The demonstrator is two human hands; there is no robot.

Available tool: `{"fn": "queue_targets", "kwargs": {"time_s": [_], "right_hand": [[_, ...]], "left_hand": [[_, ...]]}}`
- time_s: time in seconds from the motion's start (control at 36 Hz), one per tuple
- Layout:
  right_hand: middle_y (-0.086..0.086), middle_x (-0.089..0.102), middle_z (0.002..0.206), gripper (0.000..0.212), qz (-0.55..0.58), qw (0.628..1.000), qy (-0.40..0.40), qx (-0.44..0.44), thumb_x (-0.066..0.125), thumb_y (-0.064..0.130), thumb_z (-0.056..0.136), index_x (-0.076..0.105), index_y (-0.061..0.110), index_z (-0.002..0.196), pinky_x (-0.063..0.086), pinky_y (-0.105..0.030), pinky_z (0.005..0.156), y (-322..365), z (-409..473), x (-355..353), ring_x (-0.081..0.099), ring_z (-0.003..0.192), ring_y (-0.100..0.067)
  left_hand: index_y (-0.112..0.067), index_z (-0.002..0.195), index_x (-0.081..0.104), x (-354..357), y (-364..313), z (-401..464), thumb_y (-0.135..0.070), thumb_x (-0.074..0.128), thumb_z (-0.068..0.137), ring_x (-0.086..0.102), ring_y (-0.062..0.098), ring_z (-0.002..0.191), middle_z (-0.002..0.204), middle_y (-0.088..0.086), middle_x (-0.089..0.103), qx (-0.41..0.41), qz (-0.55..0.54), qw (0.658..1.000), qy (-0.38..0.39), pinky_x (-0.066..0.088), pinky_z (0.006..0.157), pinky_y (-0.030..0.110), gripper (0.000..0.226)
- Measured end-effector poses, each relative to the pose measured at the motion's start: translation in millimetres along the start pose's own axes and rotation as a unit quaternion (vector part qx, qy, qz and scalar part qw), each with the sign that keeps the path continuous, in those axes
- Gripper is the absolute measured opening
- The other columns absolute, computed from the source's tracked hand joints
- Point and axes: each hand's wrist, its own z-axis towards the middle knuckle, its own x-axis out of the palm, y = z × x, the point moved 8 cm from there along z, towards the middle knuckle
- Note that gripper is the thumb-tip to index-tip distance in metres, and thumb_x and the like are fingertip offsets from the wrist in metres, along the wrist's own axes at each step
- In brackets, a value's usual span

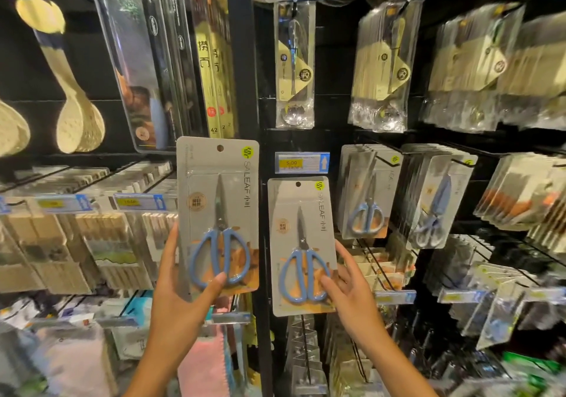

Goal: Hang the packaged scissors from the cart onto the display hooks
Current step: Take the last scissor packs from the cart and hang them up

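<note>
Head view | left hand (180, 292) grips left scissors pack (218, 213) by lower edge, thumb on blue handles, pack upright before shelf divider | right hand (349, 286) pinches right scissors pack (301, 243) at lower right, just under yellow price tag (301, 162) | hung scissors packs (367, 191) on hooks to the right

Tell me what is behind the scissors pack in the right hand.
Behind the scissors pack held by the right hand runs a black shelf post, with clear packets showing below it. Whatever sits directly behind the card is covered.
</note>
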Motion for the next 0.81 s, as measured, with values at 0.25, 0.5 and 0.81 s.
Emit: {"fn": "queue_targets", "kwargs": {"time_s": [0.25,0.5,0.81], "right_hand": [[0.01,0.07,0.124,0.065,0.014,1.0,-0.003,-0.014,0.059,0.011,0.099,0.032,0.033,0.154,0.056,-0.022,0.091,9.8,17.2,1.3,0.066,0.115,-0.005],[0.013,0.071,0.123,0.062,0.032,0.999,-0.01,-0.03,0.061,0.011,0.098,0.036,0.037,0.148,0.057,-0.022,0.089,15.2,30.6,2.9,0.066,0.116,-0.005],[0.004,0.076,0.111,0.065,0.028,0.999,-0.017,-0.03,0.062,0.01,0.098,0.034,0.031,0.153,0.055,-0.043,0.099,23.4,36.8,3.3,0.07,0.111,-0.012]], "left_hand": [[-0.048,0.153,0.019,5.8,0.8,5.3,-0.011,0.078,0.082,0.019,-0.041,0.119,0.132,-0.064,0.021,-0.017,0.003,1.0,0.01,0.024,0.107,0.013,0.1],[-0.053,0.153,0.02,5.8,-1.0,7.8,-0.016,0.078,0.077,0.024,-0.026,0.135,0.15,-0.048,0.023,-0.013,-0.02,1.0,0.013,0.024,0.117,0.028,0.102],[-0.055,0.153,0.02,4.6,1.3,9.2,-0.021,0.079,0.076,0.023,-0.001,0.15,0.158,-0.035,0.023,-0.008,-0.007,1.0,0.019,0.025,0.123,0.046,0.103]]}}
